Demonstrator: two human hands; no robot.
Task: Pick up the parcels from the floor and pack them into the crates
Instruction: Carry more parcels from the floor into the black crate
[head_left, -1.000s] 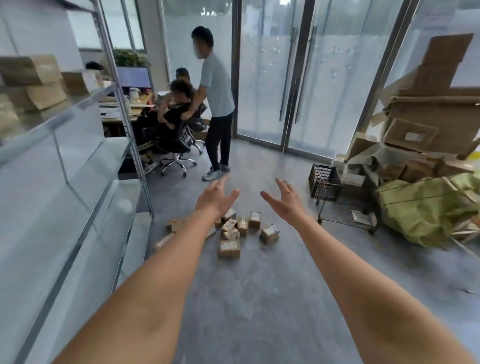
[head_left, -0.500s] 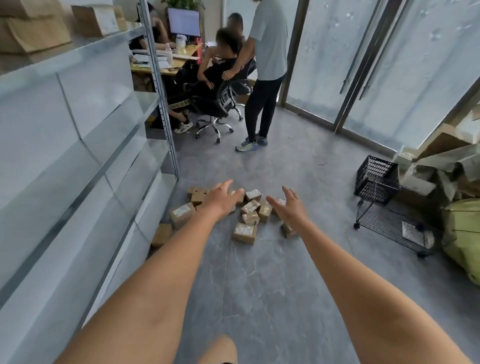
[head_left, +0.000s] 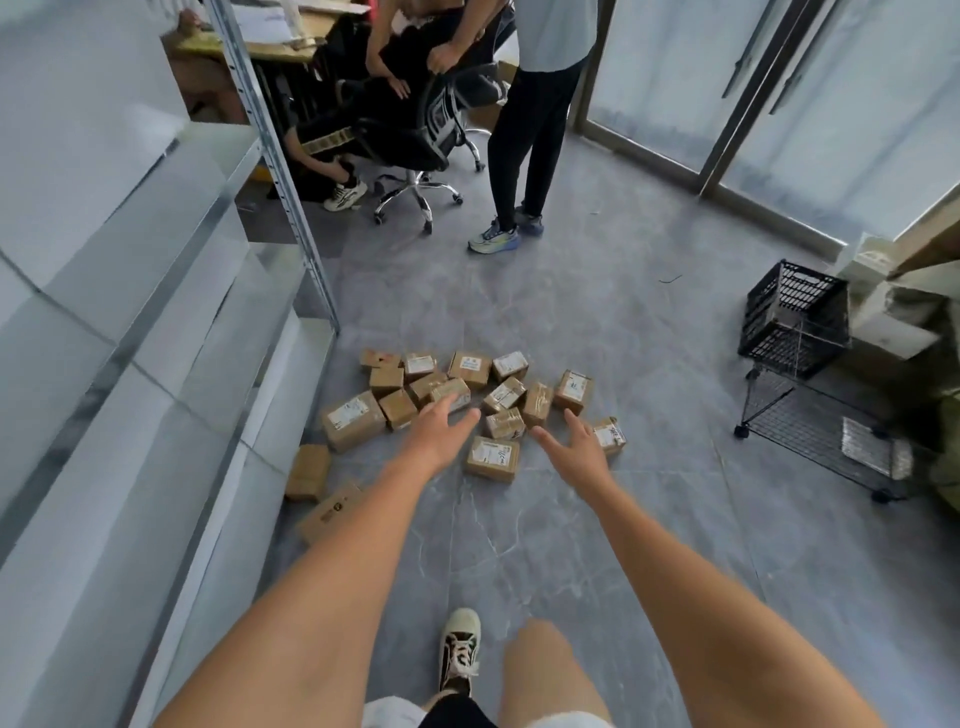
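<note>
Grey floor (head_left: 597, 322) | parcels (head_left: 467, 410) partly hidden by left hand (head_left: 436, 436), right hand (head_left: 579, 452) | both spread, empty

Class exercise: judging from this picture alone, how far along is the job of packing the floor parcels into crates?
Done: nothing visible; the black crate shows no parcel inside. In hand: nothing; the left hand and right hand are open, reaching towards the pile of parcels on the floor. Left: every parcel is yet to be picked up and packed.
</note>
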